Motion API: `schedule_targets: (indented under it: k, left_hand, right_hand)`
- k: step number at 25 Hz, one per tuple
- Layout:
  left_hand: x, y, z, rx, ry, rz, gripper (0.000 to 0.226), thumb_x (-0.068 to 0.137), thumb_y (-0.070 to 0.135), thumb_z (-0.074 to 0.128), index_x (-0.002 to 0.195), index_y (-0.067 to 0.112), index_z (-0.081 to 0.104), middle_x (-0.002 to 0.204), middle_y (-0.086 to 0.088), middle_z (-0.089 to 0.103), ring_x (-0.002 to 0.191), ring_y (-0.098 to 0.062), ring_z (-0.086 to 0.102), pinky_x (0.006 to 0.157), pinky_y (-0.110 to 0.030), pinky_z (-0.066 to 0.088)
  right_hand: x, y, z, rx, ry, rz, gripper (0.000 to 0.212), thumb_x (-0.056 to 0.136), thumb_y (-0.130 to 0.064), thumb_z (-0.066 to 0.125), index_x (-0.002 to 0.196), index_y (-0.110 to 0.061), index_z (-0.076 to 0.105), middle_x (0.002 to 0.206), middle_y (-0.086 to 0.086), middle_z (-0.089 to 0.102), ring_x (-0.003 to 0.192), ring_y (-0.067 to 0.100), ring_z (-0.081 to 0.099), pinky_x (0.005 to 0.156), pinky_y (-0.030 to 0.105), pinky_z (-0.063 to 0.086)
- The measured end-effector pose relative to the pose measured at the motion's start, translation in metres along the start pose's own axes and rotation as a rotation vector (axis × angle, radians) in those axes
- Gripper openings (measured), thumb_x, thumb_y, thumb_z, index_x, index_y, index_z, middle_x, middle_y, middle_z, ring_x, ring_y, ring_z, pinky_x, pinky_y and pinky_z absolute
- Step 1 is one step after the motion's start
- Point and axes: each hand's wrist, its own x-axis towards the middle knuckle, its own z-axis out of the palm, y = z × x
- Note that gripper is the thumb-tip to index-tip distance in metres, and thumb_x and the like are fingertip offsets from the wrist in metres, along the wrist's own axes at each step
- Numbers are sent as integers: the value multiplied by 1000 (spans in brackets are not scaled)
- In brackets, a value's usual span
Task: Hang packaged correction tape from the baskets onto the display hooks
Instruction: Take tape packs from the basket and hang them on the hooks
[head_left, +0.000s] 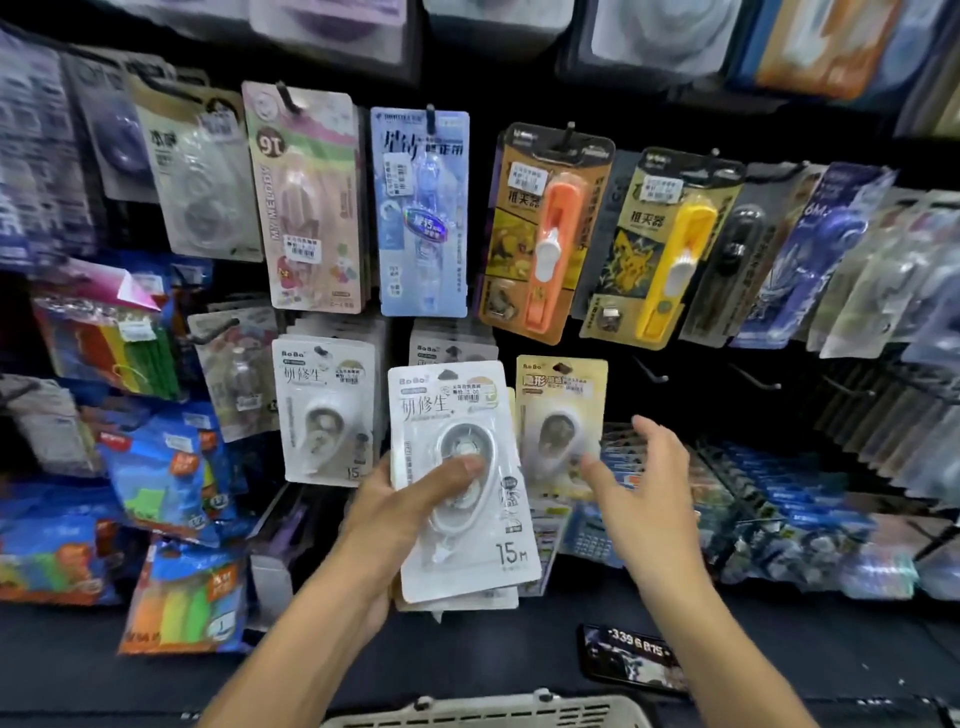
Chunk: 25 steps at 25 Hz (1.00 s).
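Head view. Left hand grips a stack of white packs, thumb pressed across the front blister, fingers curled behind; stack upright, tilted slightly left, held before the lower hook row. Right hand holds nothing: fingers spread and relaxed, fingertips just beside a tan pack hanging on its hook; contact cannot be told. Another white pack hangs left of the held stack. Bare hooks to the right. Basket rim at bottom edge; phone lies near it.
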Motion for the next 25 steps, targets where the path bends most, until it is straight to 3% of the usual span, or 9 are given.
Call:
schedule_targets:
  k: [4,6,8,11,14,16,19,22,25]
  left_hand:
    - [1,-5,8,5,-28,28,72,46,45,94,112,29,71,101,0,80,90,-21,78,66,-28,62]
    - [0,-5,6,-30,-39,8,79,45,50,96,116,28,70,104,-1,80,94,-23,78,70,-32,63]
    - [-1,-1,0,-25,-63,-29,84,45,59,96,120,29,70,112,-4,78,104,-27,75,91,-45,59]
    - [-6,8,-16,-33,-57,-31,80,43,51,99,116,29,74,116,-9,77,108,-33,73,102,-58,50]
    - [-13,26,-39,49,120,64,81,45,40,101,120,29,71,109,-3,79,101,-32,75,90,-56,58]
    - [-17,41,-55,113,220,149,75,48,43,99,117,33,70,106,3,79,98,-27,76,88,-52,59]
    - [-23,53,-61,8,197,243,69,52,36,98,116,27,72,106,-5,79,93,-32,77,74,-50,63]
    - [-24,51,-54,-28,171,248,67,53,31,91,116,21,71,104,-8,79,88,-31,78,63,-42,63]
    - [-20,47,-51,-45,176,243,66,52,30,90,114,21,71,102,-8,80,87,-30,78,61,-39,63]
  right_hand:
    - [-41,-27,20,293,-305,-137,40,73,-58,76,109,-45,62,96,-14,71,86,3,68,69,19,54]
    - [-46,-33,31,394,-389,-87,43,75,-47,84,110,-43,61,94,-7,76,82,9,73,63,22,56]
    - [-41,-36,35,562,-389,-19,42,75,-33,84,112,-32,64,98,-1,79,86,14,76,66,21,57]
    - [-27,-38,34,738,-317,83,37,78,-29,76,113,-29,63,99,-7,79,88,5,74,66,13,54]
    - [-21,-38,39,593,-291,93,40,87,-33,76,120,-44,57,106,-13,76,92,4,73,62,16,54]
    - [-20,-38,48,446,-280,44,33,88,-38,75,112,-52,57,118,-12,71,104,9,69,73,27,56]
    - [-21,-42,62,341,-265,-13,31,89,-38,73,112,-48,55,120,-22,62,105,-8,59,84,27,53]
    - [-28,-42,67,326,-232,-52,32,89,-42,72,115,-47,55,118,-37,55,104,-29,45,84,18,42]
    - [-34,-40,70,293,-172,-64,30,89,-48,70,114,-51,53,115,-41,52,111,-17,48,83,17,41]
